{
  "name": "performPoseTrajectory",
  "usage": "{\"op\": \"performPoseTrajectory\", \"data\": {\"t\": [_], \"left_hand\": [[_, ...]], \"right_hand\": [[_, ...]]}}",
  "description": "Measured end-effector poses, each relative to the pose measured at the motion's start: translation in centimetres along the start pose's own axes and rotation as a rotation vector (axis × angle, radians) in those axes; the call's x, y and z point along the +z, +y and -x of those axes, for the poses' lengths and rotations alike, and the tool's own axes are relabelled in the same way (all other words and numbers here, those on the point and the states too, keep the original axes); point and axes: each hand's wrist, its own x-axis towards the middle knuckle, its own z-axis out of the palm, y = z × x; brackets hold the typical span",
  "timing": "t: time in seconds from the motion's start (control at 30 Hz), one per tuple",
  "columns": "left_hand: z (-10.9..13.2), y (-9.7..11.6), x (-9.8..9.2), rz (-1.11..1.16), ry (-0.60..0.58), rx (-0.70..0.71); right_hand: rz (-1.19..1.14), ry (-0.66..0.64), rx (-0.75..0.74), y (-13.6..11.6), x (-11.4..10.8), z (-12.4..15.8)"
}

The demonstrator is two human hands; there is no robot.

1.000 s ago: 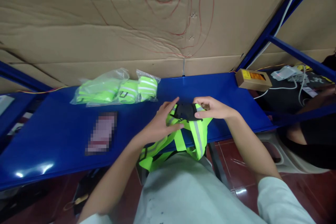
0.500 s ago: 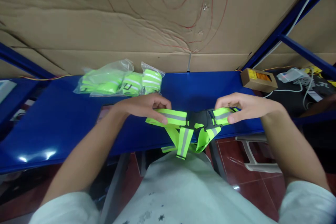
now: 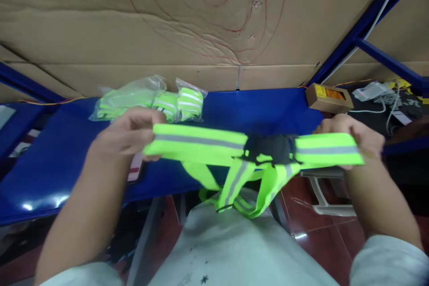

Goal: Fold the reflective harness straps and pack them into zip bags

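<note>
Neon yellow-green webbing harness with a grey reflective stripe (image 3: 201, 140), held up in the air in front of the torso, level with the near part of the blue smooth-topped bench (image 3: 67, 156); its waist band runs nearly straight between the hands, loose straps (image 3: 233, 183) hanging below toward the pale shirt (image 3: 234, 250). Looks light, soft and floppy, probably a bit stretchy, not fragile; only the black plastic buckle (image 3: 270, 148) near mid-band seems stiff. Best hold is the flat band either side of that buckle, since the dangling straps could twist or snag. Left hand (image 3: 134, 136) has its grip closed on the band's left end, fingers curled, no gap to speak of. Right hand (image 3: 358, 136) has its grip clamped on the other end, fingers partly hidden behind the webbing (motion blur, exact finger placement can't be told).
</note>
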Motion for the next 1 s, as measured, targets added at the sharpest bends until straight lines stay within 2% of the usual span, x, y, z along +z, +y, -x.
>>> {"op": "performPoseTrajectory", "data": {"t": [0.03,0.1,0.17,0.3,0.47,0.7,0.83,0.93,1.0], "left_hand": [[-0.5,-0.5,1.0,0.137,-0.103,-0.056],[-1.8,-1.7,3.1,0.307,-0.209,-0.118],[-3.4,-3.3,5.1,0.289,-0.268,-0.129],[-6.3,-6.8,8.2,0.107,-0.339,-0.079],[-8.3,-8.7,9.5,-0.101,-0.274,0.009],[-8.2,-9.2,9.3,-0.202,-0.225,0.047],[-9.2,-7.8,9.5,-0.323,-0.101,0.134],[-11.0,-6.2,10.7,-0.475,0.029,0.269],[-12.3,-5.8,12.0,-0.556,0.065,0.304]], "right_hand": [[-0.066,-0.032,0.031,0.7,-0.1,-0.7],[-0.088,0.130,0.095,1.9,-0.5,-2.4],[-0.028,0.250,0.146,3.0,-1.2,-4.5],[0.119,0.295,0.210,5.8,-3.1,-8.6],[0.297,0.379,0.182,9.0,-4.8,-11.8],[0.474,0.430,0.003,10.3,-5.5,-10.9],[0.630,0.453,-0.067,9.8,-6.8,-11.1],[0.757,0.558,-0.120,9.6,-8.2,-12.7],[0.843,0.642,-0.063,10.0,-8.9,-13.9]]}}
